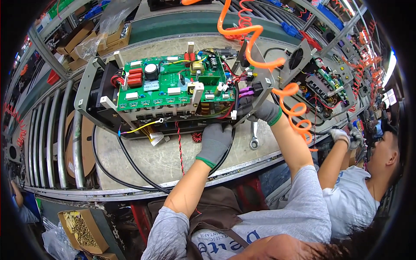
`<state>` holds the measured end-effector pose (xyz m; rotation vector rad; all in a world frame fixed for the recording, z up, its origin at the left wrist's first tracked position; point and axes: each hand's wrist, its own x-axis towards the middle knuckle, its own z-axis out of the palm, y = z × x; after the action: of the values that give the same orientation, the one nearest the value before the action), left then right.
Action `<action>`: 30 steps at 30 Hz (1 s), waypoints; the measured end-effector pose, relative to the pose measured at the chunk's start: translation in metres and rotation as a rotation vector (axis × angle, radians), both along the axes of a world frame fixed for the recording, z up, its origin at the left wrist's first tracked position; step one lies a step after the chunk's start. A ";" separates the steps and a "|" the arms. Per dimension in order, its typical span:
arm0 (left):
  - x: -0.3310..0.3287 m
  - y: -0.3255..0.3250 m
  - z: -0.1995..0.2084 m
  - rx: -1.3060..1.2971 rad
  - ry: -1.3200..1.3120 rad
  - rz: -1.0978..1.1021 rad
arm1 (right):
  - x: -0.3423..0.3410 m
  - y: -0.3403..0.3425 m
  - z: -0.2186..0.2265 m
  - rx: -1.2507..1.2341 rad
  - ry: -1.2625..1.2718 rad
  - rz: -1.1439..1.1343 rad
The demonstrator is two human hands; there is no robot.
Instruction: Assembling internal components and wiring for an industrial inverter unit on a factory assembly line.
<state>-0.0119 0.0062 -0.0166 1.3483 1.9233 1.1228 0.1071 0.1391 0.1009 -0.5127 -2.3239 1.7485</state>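
A cardboard box (pixel 82 232) of brass-coloured screws sits below the conveyor's edge at lower left. On the worktop (pixel 147 162), an open metal chassis (pixel 93 93) carrying a green circuit board (pixel 173 86) lies with its long axis running left to right, board tilted toward the worker. The gloved left hand (pixel 215 142) presses curled fingers against the chassis's lower edge; the gloved right hand (pixel 255 108) has its fingers closed around purple connectors (pixel 248 92) at the right end. A spanner (pixel 254 138) lies just beside it.
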 end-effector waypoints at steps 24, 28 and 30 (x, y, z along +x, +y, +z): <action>0.006 -0.012 0.039 0.056 -0.509 0.073 | 0.004 -0.007 -0.002 -0.059 -0.052 -0.154; 0.005 -0.009 0.042 0.048 -0.426 0.043 | 0.002 0.000 -0.023 -0.014 0.101 -0.147; 0.006 -0.008 0.045 0.075 -0.414 0.048 | 0.007 0.008 -0.040 -0.016 0.077 -0.237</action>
<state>-0.0057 -0.0014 0.0280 1.0113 1.6308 1.3856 0.1140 0.1475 0.0605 -0.6795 -2.1020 1.6466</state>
